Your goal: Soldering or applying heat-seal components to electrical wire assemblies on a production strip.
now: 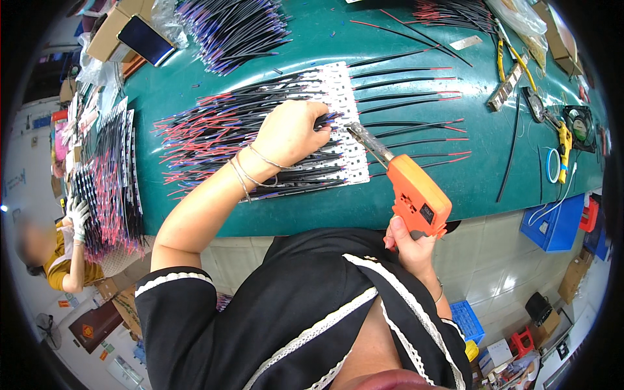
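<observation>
My left hand (291, 133) is closed in a pinch over a white panel of small boards (359, 146), gripping a dark wire (321, 121) at its surface. My right hand (415, 250) is wrapped round the handle of an orange soldering gun (419, 192). The gun's metal tip (356, 130) reaches the panel just right of my left fingertips; whether it touches is too small to tell. Black wires with red and blue ends (214, 123) spread leftward from the panel. More black wire pairs (406, 99) with red ends stick out on its right.
A bundle of black wires (234, 29) lies at the far side of the green table (312, 49). A phone (146, 40) rests by a cardboard box at far left. Yellow-handled pliers (501, 60) and a small fan (578, 127) are at right. A gloved co-worker's hand (78, 218) touches wired panels at left.
</observation>
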`<state>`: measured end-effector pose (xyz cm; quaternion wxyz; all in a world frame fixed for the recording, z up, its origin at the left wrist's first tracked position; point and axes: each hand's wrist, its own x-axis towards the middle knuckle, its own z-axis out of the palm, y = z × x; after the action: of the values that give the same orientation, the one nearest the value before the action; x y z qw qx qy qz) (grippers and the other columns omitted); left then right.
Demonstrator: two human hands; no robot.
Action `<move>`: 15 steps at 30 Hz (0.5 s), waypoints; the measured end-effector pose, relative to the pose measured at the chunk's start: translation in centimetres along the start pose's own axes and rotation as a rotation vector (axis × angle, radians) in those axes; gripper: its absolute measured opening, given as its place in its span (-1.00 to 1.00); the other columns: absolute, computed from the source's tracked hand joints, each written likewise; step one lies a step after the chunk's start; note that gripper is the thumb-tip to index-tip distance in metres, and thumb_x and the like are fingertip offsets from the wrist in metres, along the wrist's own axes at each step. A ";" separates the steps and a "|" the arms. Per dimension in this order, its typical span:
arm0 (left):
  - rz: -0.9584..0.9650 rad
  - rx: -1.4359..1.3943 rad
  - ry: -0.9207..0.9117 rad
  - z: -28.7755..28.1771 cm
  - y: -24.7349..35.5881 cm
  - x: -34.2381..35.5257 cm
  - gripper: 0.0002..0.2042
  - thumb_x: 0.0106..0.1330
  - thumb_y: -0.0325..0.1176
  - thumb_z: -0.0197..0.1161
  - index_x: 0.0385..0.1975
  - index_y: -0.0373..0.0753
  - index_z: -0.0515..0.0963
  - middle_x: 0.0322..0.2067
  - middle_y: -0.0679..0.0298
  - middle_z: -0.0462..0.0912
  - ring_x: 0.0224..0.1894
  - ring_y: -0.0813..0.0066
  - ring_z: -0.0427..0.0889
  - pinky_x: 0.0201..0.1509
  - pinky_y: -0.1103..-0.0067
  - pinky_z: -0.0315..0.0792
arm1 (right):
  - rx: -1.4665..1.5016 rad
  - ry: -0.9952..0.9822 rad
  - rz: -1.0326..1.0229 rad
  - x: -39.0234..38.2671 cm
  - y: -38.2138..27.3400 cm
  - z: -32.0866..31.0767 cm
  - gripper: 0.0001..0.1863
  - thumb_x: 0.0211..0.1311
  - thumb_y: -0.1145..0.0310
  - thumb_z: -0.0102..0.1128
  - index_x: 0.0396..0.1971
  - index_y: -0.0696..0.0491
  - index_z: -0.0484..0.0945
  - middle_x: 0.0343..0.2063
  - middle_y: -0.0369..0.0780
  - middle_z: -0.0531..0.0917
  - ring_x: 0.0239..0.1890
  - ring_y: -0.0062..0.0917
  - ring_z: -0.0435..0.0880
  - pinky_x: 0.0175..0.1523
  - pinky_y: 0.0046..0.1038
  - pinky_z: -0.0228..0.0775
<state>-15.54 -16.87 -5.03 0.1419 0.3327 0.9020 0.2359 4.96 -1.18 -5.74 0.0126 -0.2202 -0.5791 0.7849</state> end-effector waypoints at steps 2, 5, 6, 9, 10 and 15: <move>-0.009 0.008 -0.005 0.1 0.0 -0.1 -0.82 -0.08 -0.33 0.16 -0.61 -0.33 0.46 -0.68 0.03 0.45 -0.58 0.12 0.47 -0.47 0.41 0.34 | -0.014 -0.005 0.013 0.0 0.0 0.1 -0.78 0.09 0.45 0.04 -0.29 0.21 0.30 -0.70 -0.29 0.39 -0.76 -0.68 0.35 -0.67 -0.64 0.23; -0.012 0.022 -0.019 0.2 -0.1 0.0 -0.83 -0.08 -0.33 0.15 -0.58 -0.32 0.48 -0.67 0.04 0.46 -0.57 0.12 0.48 -0.46 0.40 0.35 | -0.018 -0.005 -0.005 0.1 0.1 0.3 -0.80 0.09 0.45 0.04 -0.32 0.20 0.30 -0.70 -0.29 0.38 -0.77 -0.68 0.35 -0.67 -0.66 0.22; -0.014 0.026 -0.008 0.2 -0.1 0.0 -0.83 -0.08 -0.33 0.15 -0.58 -0.32 0.48 -0.67 0.04 0.46 -0.57 0.12 0.48 -0.46 0.40 0.35 | -0.002 -0.013 0.025 0.2 0.2 0.3 -0.75 0.06 0.47 0.08 -0.26 0.21 0.31 -0.62 -0.27 0.42 -0.72 -0.68 0.37 -0.67 -0.66 0.25; 0.004 0.038 -0.014 0.3 -0.1 -0.1 -0.83 -0.08 -0.34 0.15 -0.55 -0.32 0.49 -0.64 0.05 0.48 -0.54 0.12 0.49 -0.43 0.39 0.36 | 0.000 -0.017 0.050 0.2 0.3 0.3 -0.69 0.04 0.49 0.11 -0.20 0.22 0.32 -0.54 -0.25 0.47 -0.68 -0.69 0.39 -0.66 -0.66 0.28; 0.028 0.043 -0.003 0.3 -0.1 -0.1 -0.83 -0.08 -0.35 0.15 -0.54 -0.32 0.50 -0.62 0.06 0.49 -0.52 0.12 0.49 -0.41 0.39 0.37 | -0.013 -0.009 0.045 0.2 0.3 0.3 -0.69 0.04 0.49 0.11 -0.20 0.22 0.32 -0.54 -0.25 0.47 -0.68 -0.70 0.40 -0.67 -0.66 0.27; 0.028 0.051 -0.018 0.4 -0.3 -0.1 -0.84 -0.07 -0.37 0.15 -0.52 -0.32 0.50 -0.58 0.06 0.51 -0.48 0.12 0.50 -0.36 0.39 0.38 | -0.053 -0.007 0.070 0.1 0.3 0.5 -0.70 0.01 0.46 0.14 -0.24 0.22 0.35 -0.55 -0.25 0.47 -0.66 -0.69 0.41 -0.63 -0.66 0.28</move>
<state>-15.44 -17.00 -5.56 0.1381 0.3509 0.9017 0.2116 4.73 -1.73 -5.94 -0.0227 -0.2378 -0.5918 0.7699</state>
